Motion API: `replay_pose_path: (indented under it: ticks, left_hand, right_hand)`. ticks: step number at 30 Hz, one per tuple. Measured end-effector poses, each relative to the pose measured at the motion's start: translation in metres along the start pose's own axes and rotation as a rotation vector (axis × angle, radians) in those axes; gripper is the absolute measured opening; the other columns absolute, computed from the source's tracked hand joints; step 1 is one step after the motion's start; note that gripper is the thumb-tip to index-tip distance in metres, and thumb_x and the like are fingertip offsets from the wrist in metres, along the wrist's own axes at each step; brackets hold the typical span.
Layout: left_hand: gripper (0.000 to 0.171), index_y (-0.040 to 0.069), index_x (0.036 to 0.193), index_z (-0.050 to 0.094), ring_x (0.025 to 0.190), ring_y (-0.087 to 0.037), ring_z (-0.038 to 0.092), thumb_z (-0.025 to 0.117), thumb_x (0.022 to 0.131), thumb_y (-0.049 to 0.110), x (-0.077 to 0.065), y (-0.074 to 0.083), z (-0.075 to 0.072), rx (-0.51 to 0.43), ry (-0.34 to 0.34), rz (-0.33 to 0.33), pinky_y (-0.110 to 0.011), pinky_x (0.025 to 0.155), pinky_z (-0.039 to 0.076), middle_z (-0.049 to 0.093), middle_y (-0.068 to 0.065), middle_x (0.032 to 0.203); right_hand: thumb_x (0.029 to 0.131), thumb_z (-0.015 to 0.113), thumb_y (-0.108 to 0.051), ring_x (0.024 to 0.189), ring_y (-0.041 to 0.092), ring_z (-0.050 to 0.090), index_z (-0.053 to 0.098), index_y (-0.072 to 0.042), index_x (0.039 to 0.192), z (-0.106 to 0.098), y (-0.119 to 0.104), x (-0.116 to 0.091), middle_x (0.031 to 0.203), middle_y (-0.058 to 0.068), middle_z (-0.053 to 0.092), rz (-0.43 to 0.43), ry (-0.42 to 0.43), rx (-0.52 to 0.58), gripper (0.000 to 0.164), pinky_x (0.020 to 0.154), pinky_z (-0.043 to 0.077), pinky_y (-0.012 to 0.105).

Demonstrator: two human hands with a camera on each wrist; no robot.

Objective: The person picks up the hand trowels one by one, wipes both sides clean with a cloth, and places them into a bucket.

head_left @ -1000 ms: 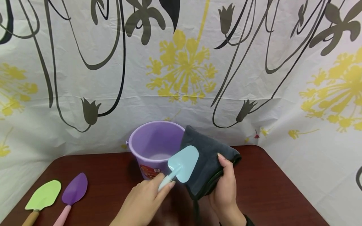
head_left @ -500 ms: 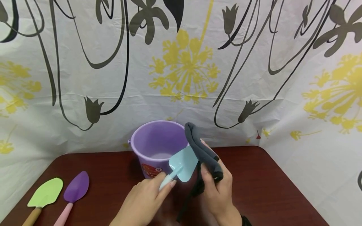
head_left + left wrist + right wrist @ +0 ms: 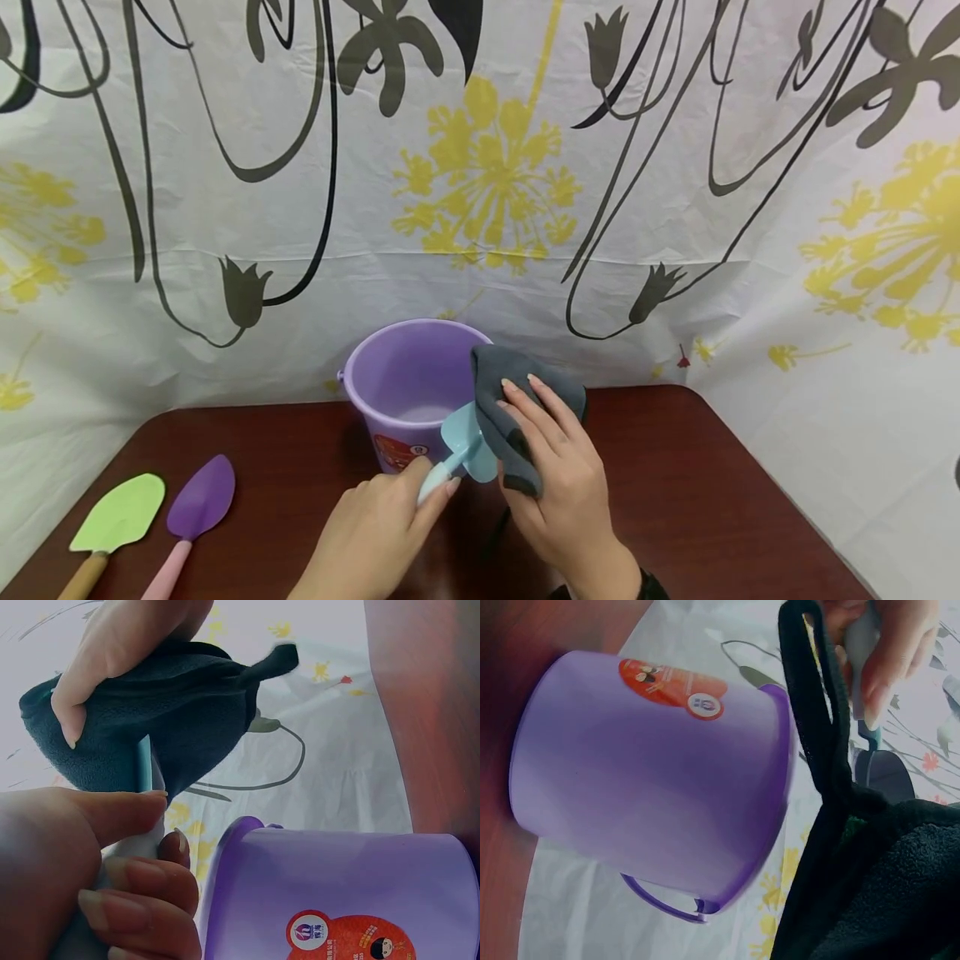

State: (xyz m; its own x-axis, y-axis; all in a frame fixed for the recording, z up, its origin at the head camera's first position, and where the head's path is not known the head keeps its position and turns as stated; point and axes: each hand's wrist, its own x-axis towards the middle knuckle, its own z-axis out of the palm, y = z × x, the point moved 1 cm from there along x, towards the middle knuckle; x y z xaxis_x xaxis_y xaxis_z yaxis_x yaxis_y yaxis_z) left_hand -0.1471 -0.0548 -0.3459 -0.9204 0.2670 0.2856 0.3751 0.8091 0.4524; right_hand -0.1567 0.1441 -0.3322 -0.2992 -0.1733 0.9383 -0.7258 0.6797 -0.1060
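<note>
My left hand (image 3: 371, 533) grips the pale handle of a light blue trowel (image 3: 456, 429), its blade pointing up and away. A dark grey cloth (image 3: 495, 371) is folded over the blade and covers much of it. My right hand (image 3: 562, 479) holds this cloth from the right, fingers spread along it and thumb mostly hidden. In the left wrist view, a fingertip presses the cloth (image 3: 187, 712) near the trowel's edge (image 3: 146, 765). A hanging loop on the cloth (image 3: 900, 885) shows in the right wrist view. Just behind both hands stands a purple bucket (image 3: 438, 442), upright.
At the table's left lie a green trowel (image 3: 123, 512) with a wooden handle and a purple trowel (image 3: 201, 500) with a pink handle. The dark red table (image 3: 712, 500) meets a white patterned curtain (image 3: 187, 333) behind the bucket.
My right hand has turned the cloth from beside and behind the trowel round over the blade's front, hiding more of it. My left hand and the trowel have stayed nearly still.
</note>
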Motion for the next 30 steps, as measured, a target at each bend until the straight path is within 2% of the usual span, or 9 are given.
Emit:
replay_pose_path:
  ticks: [5, 12, 20, 24, 27, 30]
  left_hand:
    - [0.029, 0.026, 0.084, 0.053, 0.047, -0.006, 0.036, 0.061, 0.097, 0.05, -0.001, 0.0, 0.002, 0.018, 0.018, 0.001, -0.025, 0.046, 0.03, 0.038, 0.011, 0.056]
    - [0.028, 0.025, 0.084, 0.053, 0.048, -0.006, 0.037, 0.063, 0.097, 0.048, -0.002, 0.0, 0.002, 0.057, 0.032, 0.008, -0.025, 0.046, 0.03, 0.038, 0.01, 0.055]
    - [0.024, 0.025, 0.088, 0.058, 0.05, -0.007, 0.046, 0.065, 0.097, 0.046, -0.002, 0.002, 0.005, 0.037, 0.019, 0.024, -0.027, 0.048, 0.033, 0.047, 0.011, 0.059]
    - [0.021, 0.023, 0.09, 0.059, 0.051, -0.007, 0.047, 0.067, 0.096, 0.042, -0.001, 0.002, 0.007, 0.043, 0.014, 0.022, -0.027, 0.048, 0.034, 0.049, 0.011, 0.061]
    - [0.019, 0.023, 0.089, 0.059, 0.051, -0.007, 0.046, 0.067, 0.096, 0.039, -0.001, 0.002, 0.007, 0.041, 0.011, 0.019, -0.027, 0.048, 0.034, 0.048, 0.01, 0.06]
    - [0.016, 0.024, 0.086, 0.059, 0.051, -0.007, 0.045, 0.067, 0.095, 0.034, -0.001, 0.002, 0.007, 0.046, 0.017, 0.026, -0.028, 0.049, 0.035, 0.048, 0.01, 0.059]
  right_hand:
    - [0.094, 0.052, -0.02, 0.13, 0.034, 0.059, 0.07, -0.005, 0.122, 0.002, 0.0, -0.001, 0.13, 0.011, 0.07, -0.024, -0.011, -0.041, 0.036, 0.122, 0.032, 0.038]
    - [0.083, 0.06, -0.014, 0.129, 0.032, 0.059, 0.071, -0.006, 0.119, 0.004, -0.001, -0.003, 0.127, 0.008, 0.071, -0.022, -0.041, -0.063, 0.039, 0.121, 0.032, 0.04]
    - [0.072, 0.067, -0.012, 0.126, 0.03, 0.063, 0.073, -0.004, 0.113, 0.007, -0.003, -0.003, 0.119, 0.007, 0.074, -0.054, -0.064, -0.076, 0.042, 0.119, 0.036, 0.043]
    - [0.074, 0.067, -0.015, 0.125, 0.029, 0.064, 0.074, -0.004, 0.109, 0.008, -0.005, -0.004, 0.119, 0.007, 0.075, -0.06, -0.087, -0.11, 0.038, 0.12, 0.035, 0.041]
    - [0.085, 0.065, -0.023, 0.124, 0.029, 0.065, 0.074, -0.004, 0.107, 0.01, -0.008, -0.006, 0.119, 0.007, 0.075, -0.069, -0.097, -0.139, 0.031, 0.12, 0.035, 0.042]
    - [0.097, 0.057, -0.034, 0.123, 0.028, 0.066, 0.074, -0.005, 0.106, 0.012, -0.011, -0.007, 0.117, 0.006, 0.075, -0.087, -0.099, -0.172, 0.034, 0.119, 0.036, 0.044]
